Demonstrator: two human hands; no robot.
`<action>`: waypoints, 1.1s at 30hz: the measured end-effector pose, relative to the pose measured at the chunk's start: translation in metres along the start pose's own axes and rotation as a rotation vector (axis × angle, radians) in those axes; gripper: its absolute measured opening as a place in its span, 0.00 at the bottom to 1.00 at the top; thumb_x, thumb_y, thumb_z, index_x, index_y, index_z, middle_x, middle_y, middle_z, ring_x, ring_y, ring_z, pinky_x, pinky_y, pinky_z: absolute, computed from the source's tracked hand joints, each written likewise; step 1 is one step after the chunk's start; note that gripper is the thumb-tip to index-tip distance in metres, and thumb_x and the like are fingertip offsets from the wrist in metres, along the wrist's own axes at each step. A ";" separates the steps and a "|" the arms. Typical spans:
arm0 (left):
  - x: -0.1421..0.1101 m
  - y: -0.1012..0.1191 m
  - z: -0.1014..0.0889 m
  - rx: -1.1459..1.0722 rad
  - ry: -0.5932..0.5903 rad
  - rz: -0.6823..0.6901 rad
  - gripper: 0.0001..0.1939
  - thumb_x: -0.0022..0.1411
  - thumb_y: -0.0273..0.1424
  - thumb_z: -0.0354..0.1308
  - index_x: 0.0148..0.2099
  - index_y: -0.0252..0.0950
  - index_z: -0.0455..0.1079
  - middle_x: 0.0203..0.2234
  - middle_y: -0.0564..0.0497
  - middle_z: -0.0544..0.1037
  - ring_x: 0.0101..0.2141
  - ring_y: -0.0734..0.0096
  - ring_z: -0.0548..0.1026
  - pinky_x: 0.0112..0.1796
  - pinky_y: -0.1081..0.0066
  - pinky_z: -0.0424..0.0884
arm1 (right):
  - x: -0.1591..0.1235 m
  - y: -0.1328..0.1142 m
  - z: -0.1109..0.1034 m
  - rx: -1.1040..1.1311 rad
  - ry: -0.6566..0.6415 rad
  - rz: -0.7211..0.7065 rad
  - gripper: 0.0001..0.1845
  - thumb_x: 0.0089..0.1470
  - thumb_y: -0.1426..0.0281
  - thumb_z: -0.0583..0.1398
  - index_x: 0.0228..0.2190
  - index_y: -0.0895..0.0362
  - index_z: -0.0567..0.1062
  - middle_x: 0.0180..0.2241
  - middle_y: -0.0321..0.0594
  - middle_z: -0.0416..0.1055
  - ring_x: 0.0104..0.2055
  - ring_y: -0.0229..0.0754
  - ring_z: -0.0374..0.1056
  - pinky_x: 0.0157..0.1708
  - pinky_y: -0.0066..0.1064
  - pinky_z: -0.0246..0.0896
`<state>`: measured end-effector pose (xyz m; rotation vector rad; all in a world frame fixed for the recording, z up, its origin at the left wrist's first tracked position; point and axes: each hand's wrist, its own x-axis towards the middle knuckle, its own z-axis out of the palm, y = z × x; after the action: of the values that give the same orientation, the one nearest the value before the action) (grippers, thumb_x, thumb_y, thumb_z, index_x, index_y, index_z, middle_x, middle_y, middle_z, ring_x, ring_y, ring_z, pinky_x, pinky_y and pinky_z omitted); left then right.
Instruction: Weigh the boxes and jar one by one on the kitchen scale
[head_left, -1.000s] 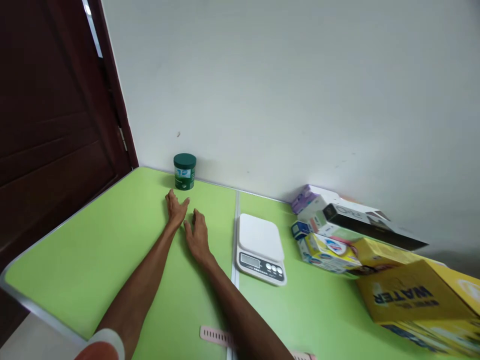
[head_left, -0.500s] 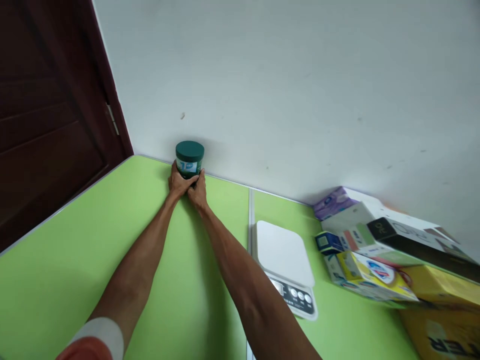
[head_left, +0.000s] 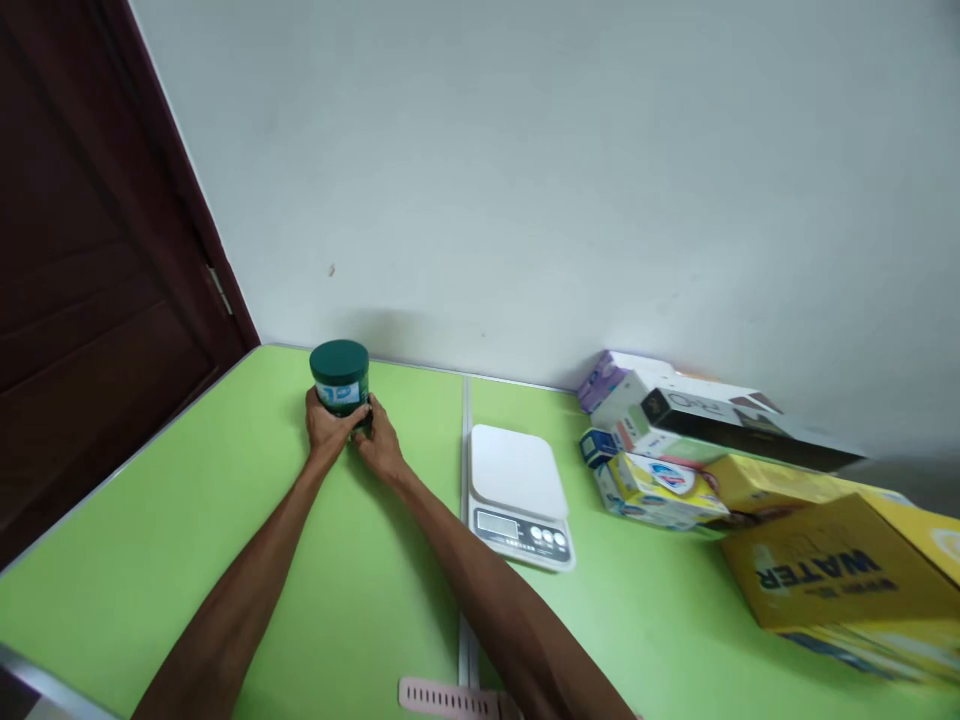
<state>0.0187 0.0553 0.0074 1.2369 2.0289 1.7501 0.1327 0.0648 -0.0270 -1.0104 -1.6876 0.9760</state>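
Note:
A dark green round jar (head_left: 340, 380) with a green lid and a blue and white label stands upright near the back edge of the table, by the wall. My left hand (head_left: 328, 425) wraps its lower left side, thumb across the front. On the lower right side my right hand (head_left: 379, 440) is closed round the same jar. The fingers behind it are hidden. To the right of my hands lies a white kitchen scale (head_left: 519, 475) with a display and buttons, its platform bare.
Several boxes are piled at the right, among them a yellow WATER carton (head_left: 825, 570), a yellow and white box (head_left: 667, 488) and a long black and white box (head_left: 735, 420). A pink perforated strap (head_left: 448, 697) lies at the bottom. A dark door (head_left: 97, 260) stands left.
The jar, held in both hands, has come slightly away from the wall towards me. My view has shifted, bringing more of the boxes and a pink strap into sight.

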 end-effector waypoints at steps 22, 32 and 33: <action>-0.178 0.134 0.071 -0.191 -0.471 0.206 0.33 0.42 0.42 0.78 0.48 0.39 0.69 0.40 0.48 0.82 0.41 0.59 0.82 0.44 0.61 0.78 | -0.163 -0.029 -0.192 -0.502 0.593 -0.145 0.37 0.58 0.71 0.55 0.68 0.60 0.60 0.62 0.56 0.68 0.66 0.59 0.62 0.65 0.61 0.61; -0.158 0.106 0.053 -0.246 -0.554 0.208 0.48 0.53 0.51 0.71 0.69 0.40 0.56 0.69 0.35 0.62 0.68 0.47 0.64 0.65 0.50 0.64 | -0.182 0.000 -0.244 -0.388 0.600 -0.020 0.34 0.60 0.64 0.55 0.65 0.58 0.63 0.59 0.56 0.71 0.62 0.59 0.67 0.61 0.59 0.65; -0.153 0.096 0.048 -0.258 -0.541 0.165 0.45 0.59 0.52 0.67 0.70 0.41 0.55 0.70 0.35 0.60 0.68 0.48 0.64 0.65 0.50 0.63 | -0.189 0.005 -0.253 -0.374 0.600 0.021 0.32 0.60 0.63 0.55 0.64 0.58 0.65 0.56 0.55 0.73 0.58 0.58 0.70 0.58 0.58 0.68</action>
<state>0.1895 -0.0190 0.0235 1.6051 1.3895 1.4643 0.4207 -0.0644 -0.0193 -1.3995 -1.3647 0.3089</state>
